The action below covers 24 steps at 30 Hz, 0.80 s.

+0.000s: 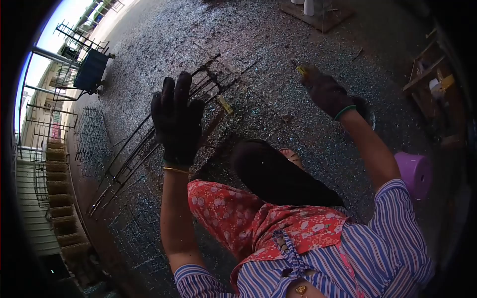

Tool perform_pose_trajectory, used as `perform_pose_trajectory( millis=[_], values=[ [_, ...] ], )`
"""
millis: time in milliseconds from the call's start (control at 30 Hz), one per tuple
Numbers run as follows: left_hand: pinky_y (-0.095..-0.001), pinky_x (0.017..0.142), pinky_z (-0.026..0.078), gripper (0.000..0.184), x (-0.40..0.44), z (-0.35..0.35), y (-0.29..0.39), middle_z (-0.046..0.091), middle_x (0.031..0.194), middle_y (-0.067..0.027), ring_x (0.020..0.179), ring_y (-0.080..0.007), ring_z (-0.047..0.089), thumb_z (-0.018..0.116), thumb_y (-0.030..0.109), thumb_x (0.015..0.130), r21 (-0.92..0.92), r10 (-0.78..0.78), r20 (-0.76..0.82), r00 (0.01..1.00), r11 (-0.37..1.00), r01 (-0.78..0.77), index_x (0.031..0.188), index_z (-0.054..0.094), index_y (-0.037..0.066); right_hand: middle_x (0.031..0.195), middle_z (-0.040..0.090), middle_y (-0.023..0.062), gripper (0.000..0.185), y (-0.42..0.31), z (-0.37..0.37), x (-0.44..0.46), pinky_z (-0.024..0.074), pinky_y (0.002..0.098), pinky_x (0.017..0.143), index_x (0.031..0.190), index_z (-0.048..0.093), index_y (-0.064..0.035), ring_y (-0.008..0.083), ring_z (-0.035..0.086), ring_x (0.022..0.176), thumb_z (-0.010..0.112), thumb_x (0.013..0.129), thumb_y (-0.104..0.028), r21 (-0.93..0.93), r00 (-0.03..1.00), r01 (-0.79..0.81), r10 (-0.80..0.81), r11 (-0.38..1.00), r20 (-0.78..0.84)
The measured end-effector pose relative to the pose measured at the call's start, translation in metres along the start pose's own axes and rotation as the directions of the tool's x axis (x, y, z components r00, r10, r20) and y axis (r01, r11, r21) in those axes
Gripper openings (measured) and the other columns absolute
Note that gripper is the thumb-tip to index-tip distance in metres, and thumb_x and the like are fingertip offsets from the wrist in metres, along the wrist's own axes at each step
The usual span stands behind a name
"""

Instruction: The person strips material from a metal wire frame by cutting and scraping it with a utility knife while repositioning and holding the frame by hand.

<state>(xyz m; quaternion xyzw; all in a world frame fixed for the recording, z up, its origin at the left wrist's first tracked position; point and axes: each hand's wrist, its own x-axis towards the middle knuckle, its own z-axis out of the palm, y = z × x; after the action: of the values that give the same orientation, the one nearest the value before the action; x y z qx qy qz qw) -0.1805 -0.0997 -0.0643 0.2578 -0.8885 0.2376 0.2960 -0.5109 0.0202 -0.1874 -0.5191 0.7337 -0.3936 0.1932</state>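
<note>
My left hand, in a dark glove, is raised with its fingers stretched out and apart, and I see nothing in it. Behind and below it lies a long dark metal rack of thin rods, running from the lower left to the upper middle. At the rack's far end is a small yellow piece. My right hand, also in a dark glove with a green cuff, is closed around a yellow-handled tool. The tool's tip points up and left; its exact kind is too small to tell.
Small shiny scraps cover the ground. A purple plastic stool stands at right, near a wooden frame. White cones stand on a board at the top. At left are a blue cart and wire racks.
</note>
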Motion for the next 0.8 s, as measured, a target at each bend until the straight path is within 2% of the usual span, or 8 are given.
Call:
perform_pose_trajectory(
  millis=[33, 133, 200, 300, 367, 500, 567, 800],
  values=[
    [-0.0436, 0.102, 0.032, 0.040, -0.003, -0.002, 0.012, 0.050, 0.137, -0.0016, 0.127, -0.0257, 0.044, 0.056, 0.030, 0.090, -0.019, 0.002, 0.075, 0.997, 1.000, -0.001, 0.127, 0.053, 0.015, 0.081, 0.060, 0.0126, 0.028, -0.044, 0.004, -0.025, 0.0513, 0.0318, 0.052, 0.120, 0.045, -0.0034, 0.0234, 0.061, 0.059, 0.044, 0.097, -0.020, -0.434, 0.952, 0.279, -0.305, 0.857, 0.012],
    [-0.0452, 0.104, 0.030, 0.039, 0.009, 0.000, 0.014, 0.050, 0.138, -0.0006, 0.129, -0.0262, 0.042, 0.057, 0.029, 0.090, -0.025, 0.060, 0.050, 0.997, 0.998, -0.059, 0.126, 0.054, 0.015, 0.085, 0.060, 0.0155, 0.032, -0.121, 0.017, -0.029, 0.0524, 0.0339, 0.058, 0.123, 0.043, -0.0004, 0.0242, 0.062, 0.067, 0.044, 0.097, -0.019, -0.427, 0.963, 0.239, -0.157, 0.872, 0.218],
    [-0.0419, 0.100, 0.035, 0.042, 0.000, -0.001, 0.008, 0.050, 0.136, -0.0038, 0.125, -0.0265, 0.045, 0.055, 0.029, 0.092, -0.011, 0.078, -0.012, 0.997, 0.997, -0.079, 0.130, 0.049, 0.012, 0.086, 0.060, 0.0164, 0.032, -0.118, 0.033, -0.026, 0.0521, 0.0383, 0.061, 0.121, 0.044, -0.0009, 0.0265, 0.062, 0.070, 0.046, 0.095, -0.019, -0.584, 0.854, 0.519, -0.414, 0.625, 0.315],
    [-0.0409, 0.102, 0.033, 0.045, -0.017, 0.001, 0.035, 0.050, 0.135, -0.0047, 0.126, -0.0260, 0.045, 0.052, 0.035, 0.093, 0.068, -0.009, 0.147, 0.989, 0.998, -0.001, 0.132, 0.048, 0.012, 0.073, 0.061, 0.0165, 0.025, -0.055, 0.044, -0.031, 0.0494, 0.0426, 0.052, 0.106, 0.046, 0.0009, 0.0308, 0.063, 0.063, 0.044, 0.096, -0.021, -0.396, 0.872, 0.472, -0.482, 0.788, 0.081],
    [-0.0435, 0.103, 0.032, 0.041, -0.040, -0.004, 0.044, 0.050, 0.136, -0.0049, 0.127, -0.0276, 0.044, 0.049, 0.039, 0.094, 0.028, 0.067, 0.120, 0.990, 0.997, -0.071, 0.129, 0.050, 0.016, 0.080, 0.063, 0.0170, 0.027, 0.040, 0.014, -0.035, 0.0501, 0.0425, 0.060, 0.111, 0.049, -0.0013, 0.0305, 0.064, 0.069, 0.049, 0.094, -0.022, -0.400, 0.988, 0.090, -0.032, 0.912, 0.150],
    [-0.0471, 0.100, 0.035, 0.024, -0.102, -0.001, 0.074, 0.054, 0.128, -0.0028, 0.122, -0.0272, 0.048, 0.053, 0.034, 0.091, -0.005, 0.029, 0.192, 0.981, 1.000, -0.028, 0.110, 0.054, 0.019, 0.101, 0.061, 0.0183, 0.028, 0.011, -0.024, -0.085, 0.0501, 0.0418, 0.077, 0.114, 0.054, -0.0045, 0.0323, 0.062, 0.092, 0.056, 0.090, -0.019, -0.268, 0.942, -0.164, 0.231, 0.949, 0.242],
    [-0.0480, 0.099, 0.037, 0.019, -0.119, 0.008, 0.090, 0.056, 0.125, -0.0022, 0.120, -0.0269, 0.049, 0.055, 0.033, 0.090, -0.024, -0.005, 0.231, 0.973, 1.000, 0.011, 0.103, 0.054, 0.019, 0.088, 0.065, 0.0166, 0.025, -0.019, -0.023, -0.089, 0.0511, 0.0404, 0.070, 0.109, 0.056, -0.0059, 0.0307, 0.066, 0.079, 0.058, 0.089, -0.020, -0.175, 0.927, 0.307, -0.252, 0.936, 0.276],
    [-0.0431, 0.098, 0.039, 0.028, -0.143, 0.013, 0.112, 0.056, 0.122, 0.0024, 0.115, -0.0209, 0.050, 0.059, 0.029, 0.087, -0.012, -0.085, 0.175, 0.981, 0.996, 0.088, 0.112, 0.057, 0.017, 0.086, 0.065, 0.0139, 0.027, -0.066, -0.002, -0.091, 0.0529, 0.0399, 0.071, 0.108, 0.057, -0.0064, 0.0293, 0.067, 0.082, 0.063, 0.084, -0.018, -0.301, 0.756, 0.371, -0.098, 0.879, 0.648]
  ],
)
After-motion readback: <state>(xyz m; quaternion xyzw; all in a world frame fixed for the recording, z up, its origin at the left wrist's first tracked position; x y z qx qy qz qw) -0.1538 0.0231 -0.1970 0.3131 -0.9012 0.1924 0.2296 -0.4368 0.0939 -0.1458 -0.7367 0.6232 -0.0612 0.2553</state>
